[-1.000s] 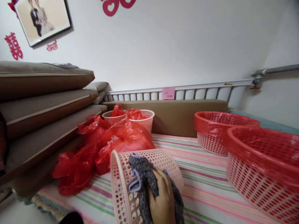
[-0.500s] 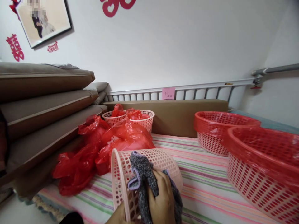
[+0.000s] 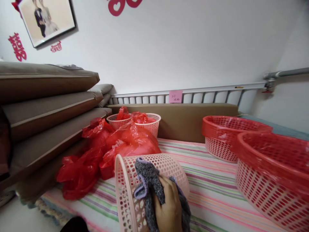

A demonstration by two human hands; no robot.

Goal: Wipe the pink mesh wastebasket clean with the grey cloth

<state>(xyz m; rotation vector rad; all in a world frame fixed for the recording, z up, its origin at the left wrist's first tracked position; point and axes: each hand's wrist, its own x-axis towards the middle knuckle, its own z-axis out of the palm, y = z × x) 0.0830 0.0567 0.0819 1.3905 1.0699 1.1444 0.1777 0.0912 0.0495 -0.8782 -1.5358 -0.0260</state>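
A pink perforated plastic basket (image 3: 166, 161) lies on its side on the striped sheet, its rim toward the left. My right hand (image 3: 167, 206) is closed around a grey cloth (image 3: 147, 169) with purple edging and presses it on the basket's side wall. Part of the cloth hangs down on both sides of the hand. My left hand does not show clearly; the bottom edge of the view cuts off the lower part of the basket. Just behind the basket lies a heap of red plastic bags (image 3: 130, 141).
Two pink baskets lined with red bags (image 3: 217, 129) (image 3: 272, 174) stand on the right. Two smaller baskets (image 3: 153, 127) holding red plastic stand at the back. Stacked brown cushions (image 3: 48, 103) rise on the left. A brown bolster (image 3: 193, 119) and a white radiator (image 3: 149, 98) line the wall.
My left hand, earlier at the basket's rim, has dropped out of clear sight. The right hand and cloth have barely moved on the basket. The view has shifted slightly.
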